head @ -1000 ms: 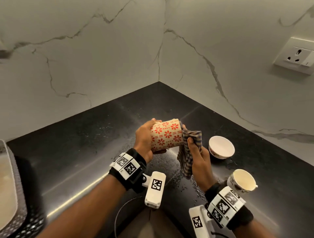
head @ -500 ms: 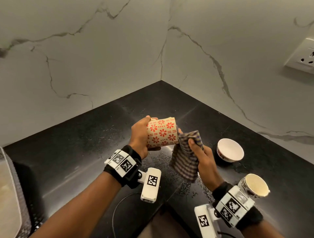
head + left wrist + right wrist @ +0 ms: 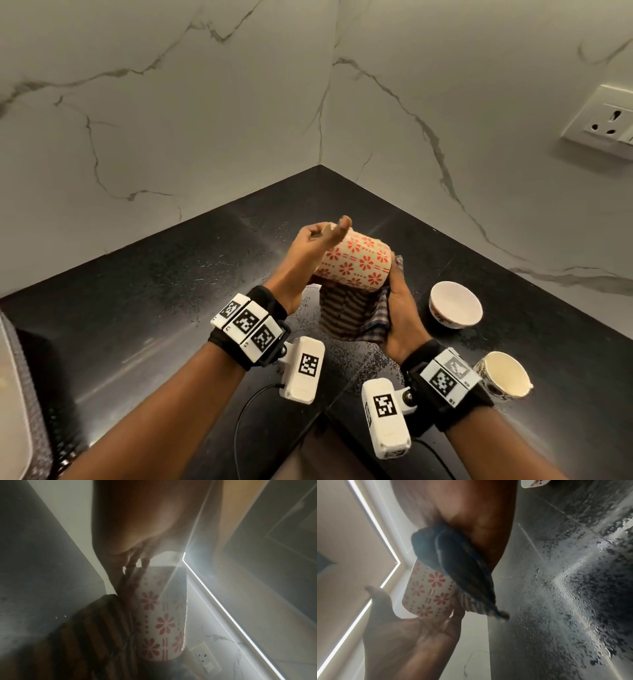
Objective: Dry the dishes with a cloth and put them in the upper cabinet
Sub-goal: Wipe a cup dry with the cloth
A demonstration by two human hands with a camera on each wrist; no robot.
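Head view, tumbler: a cream tumbler with red flowers [image 3: 356, 262] lies on its side in the air above the black countertop [image 3: 171, 294], in the corner of two marble walls.
Head view, left hand: the left hand [image 3: 305, 257] is against the tumbler's left end, thumb stretched out over the top; whether the fingers grip cannot be told from here.
Head view, right hand: the right hand [image 3: 399, 315] cups a striped and checked cloth [image 3: 352, 313] under and round the tumbler's right end, fingers curled on the cloth.
Head view, other dishes: a white bowl [image 3: 455, 304] stands on the counter just right of the right hand; a cream cup [image 3: 505, 375] stands nearer, beside the right wrist.
Head view, wall: a white socket [image 3: 604, 123] sits on the far right wall.
Left wrist view, grip: fingers [image 3: 132, 566] run down the tumbler [image 3: 163, 615] at its far end; the cloth [image 3: 82, 635] lies against its left side. The picture is hazy.
Right wrist view, grip: the right hand [image 3: 479, 520] clutches the cloth [image 3: 453, 568] onto the tumbler [image 3: 428, 591].
Right wrist view, left hand: the left hand [image 3: 406, 635] is spread flat, palm up, thumb out, its fingers under the tumbler's end.
Right wrist view, counter: the countertop [image 3: 565, 588] is speckled with water.
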